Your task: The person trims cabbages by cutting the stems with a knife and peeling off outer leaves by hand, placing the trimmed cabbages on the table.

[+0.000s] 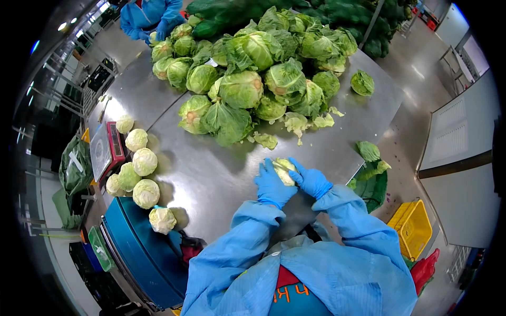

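A small, pale, trimmed cabbage [285,171] is between my two blue-gloved hands, close to the table's near edge. My left hand [272,185] wraps its left side, fingers pointing away from me. From the right, my right hand [312,181] presses against it with thumb and fingers. Whether a small tool is in either hand I cannot make out. Beyond them, loose cabbage leaves [296,125] lie before a large heap of green cabbages [241,89]. Several peeled cabbages [145,161] stand in a row to the left.
A red scale [116,142] sits at the metal table's [197,174] left edge. Below the right edge is a green bin [375,189] with leaves, and a yellow crate [411,229] farther right. A blue container [142,247] stands at left. Another person in blue [150,18] works at the far left.
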{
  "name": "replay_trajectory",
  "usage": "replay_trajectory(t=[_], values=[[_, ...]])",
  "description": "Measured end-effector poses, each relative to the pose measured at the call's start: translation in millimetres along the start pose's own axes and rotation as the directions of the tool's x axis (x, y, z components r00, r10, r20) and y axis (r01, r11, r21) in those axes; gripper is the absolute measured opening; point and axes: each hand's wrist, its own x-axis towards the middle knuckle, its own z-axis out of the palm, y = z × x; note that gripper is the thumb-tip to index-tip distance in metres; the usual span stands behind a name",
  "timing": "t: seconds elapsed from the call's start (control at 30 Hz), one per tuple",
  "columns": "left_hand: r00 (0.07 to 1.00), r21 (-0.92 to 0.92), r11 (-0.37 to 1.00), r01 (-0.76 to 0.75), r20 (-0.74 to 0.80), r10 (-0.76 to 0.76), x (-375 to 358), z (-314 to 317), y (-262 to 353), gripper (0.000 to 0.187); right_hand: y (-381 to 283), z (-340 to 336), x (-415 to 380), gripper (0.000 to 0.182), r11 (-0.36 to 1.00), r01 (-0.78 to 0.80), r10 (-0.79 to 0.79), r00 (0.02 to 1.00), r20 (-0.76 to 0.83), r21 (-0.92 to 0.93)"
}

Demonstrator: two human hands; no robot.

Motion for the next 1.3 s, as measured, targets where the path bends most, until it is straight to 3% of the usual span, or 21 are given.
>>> replay_trajectory(t=[0.13, 0.17, 0.27, 0.37, 0.4, 0.5, 0.53, 0.6, 0.63, 0.7, 0.73, 0.8, 0.83, 0.87, 0.9, 0.93, 0.97, 1.07, 1.17, 1.27, 1.3], values=[[0.997, 0.038, 0.999, -0.026, -0.075, 0.029, -16.1, 0.1, 5.9, 0.117, 7.3, 0.4, 18.1, 0.052, 0.954, -0.217, 0.249, 0.958, -0.142, 0.207], [0.993, 0.016, 0.999, -0.042, -0.111, 0.044, -21.0, 2.1, 1.5, 0.117, -8.8, -16.1, 10.5, 0.050, 0.791, -0.408, 0.435, 0.899, 0.049, 0.455], [0.964, -0.251, 0.943, -0.217, -0.205, 0.167, -31.4, 10.3, -35.3, 0.120, 8.9, 4.3, 9.8, 0.044, 0.923, -0.227, 0.264, 0.961, -0.080, 0.312], [0.934, -0.585, 0.729, -0.356, -0.228, 0.274, -39.7, 14.9, -81.9, 0.124, -3.8, -5.8, 3.6, 0.041, 0.711, -0.428, 0.498, 0.866, 0.030, 0.558], [0.927, -0.680, 0.633, -0.371, -0.227, 0.300, -44.1, 15.1, -95.1, 0.126, 16.8, 5.2, 7.3, 0.040, 0.743, -0.328, 0.467, 0.879, -0.101, 0.583], [0.960, -0.899, 0.378, -0.222, -0.134, 0.244, -71.3, 9.5, -108.7, 0.125, 147.3, 31.7, -3.2, 0.044, 0.735, -0.078, 0.442, 0.808, -0.390, 0.673], [0.971, -0.936, 0.305, -0.176, -0.114, 0.210, -80.1, 7.4, -110.7, 0.124, 145.7, 14.6, -16.2, 0.047, 0.809, -0.217, 0.499, 0.746, -0.441, 0.546], [0.962, -0.874, 0.414, -0.255, -0.189, 0.195, -88.6, 8.3, -125.1, 0.122, 105.4, -39.2, -49.8, 0.051, 0.800, -0.541, 0.588, 0.621, -0.519, 0.260], [0.955, -0.835, 0.468, -0.290, -0.223, 0.195, -90.7, 7.3, -131.3, 0.121, 71.2, -73.8, -69.6, 0.052, 0.715, -0.691, 0.623, 0.561, -0.546, 0.106], [0.961, -0.779, 0.562, -0.277, -0.232, 0.151, -94.0, 4.2, -135.6, 0.113, 70.9, -71.2, -77.8, 0.048, 0.776, -0.601, 0.591, 0.587, -0.553, 0.191], [0.964, -0.752, 0.605, -0.262, -0.231, 0.130, -98.1, 3.4, -136.1, 0.110, 87.3, -52.0, -79.7, 0.045, 0.858, -0.482, 0.482, 0.634, -0.604, 0.178], [0.998, -0.347, 0.936, 0.059, 0.021, -0.055, -90.7, -56.0, -89.9, 0.101, 116.2, 5.9, -71.1, 0.041, 0.950, -0.196, 0.304, 0.749, -0.588, 0.242], [0.978, -0.072, 0.979, 0.193, 0.100, -0.185, -84.4, -76.5, -72.7, 0.097, 93.8, 24.1, -66.3, 0.039, 0.920, -0.141, 0.314, 0.826, -0.469, 0.367], [0.997, 0.041, 0.999, 0.018, -0.070, -0.015, -79.4, -71.3, -73.9, 0.098, 69.1, 41.3, -61.4, 0.038, 0.862, -0.119, 0.317, 0.885, -0.341, 0.492], [0.960, 0.182, 0.974, -0.136, -0.218, 0.175, -71.8, -59.6, -80.4, 0.098, 18.8, 40.1, -62.0, 0.037, 0.753, -0.218, 0.375, 0.918, -0.132, 0.620], [0.867, 0.344, 0.902, -0.261, -0.328, 0.376, -60.4, -47.6, -91.5, 0.099, -8.4, 42.0, -61.6, 0.039, 0.775, -0.242, 0.355, 0.931, -0.085, 0.583], [0.832, 0.195, 0.860, -0.472, -0.224, 0.508, -39.5, -34.2, -114.4, 0.106, -25.7, 44.8, -62.8, 0.040, 0.795, -0.268, 0.339, 0.940, -0.033, 0.544], [0.920, -0.094, 0.928, -0.361, 0.130, 0.371, -39.4, -63.6, -97.2, 0.111, -44.3, 52.5, -69.4, 0.048, 0.760, -0.287, 0.337, 0.941, 0.025, 0.583], [0.946, -0.159, 0.972, -0.172, 0.247, 0.208, -39.9, -73.8, -92.2, 0.115, -50.8, 63.6, -72.2, 0.060, 0.885, -0.204, 0.245, 0.969, -0.046, 0.418], [0.961, 0.258, 0.946, -0.197, -0.138, 0.238, -47.5, -59.1, -69.0, 0.112, -50.2, 82.8, -68.7, 0.064, 0.961, -0.158, 0.190, 0.973, -0.127, 0.228], [0.952, 0.123, 0.961, -0.249, -0.152, 0.266, -45.1, -48.3, -75.9, 0.111, -51.3, 88.2, -67.6, 0.065, 0.976, -0.150, 0.174, 0.973, -0.154, 0.157]])
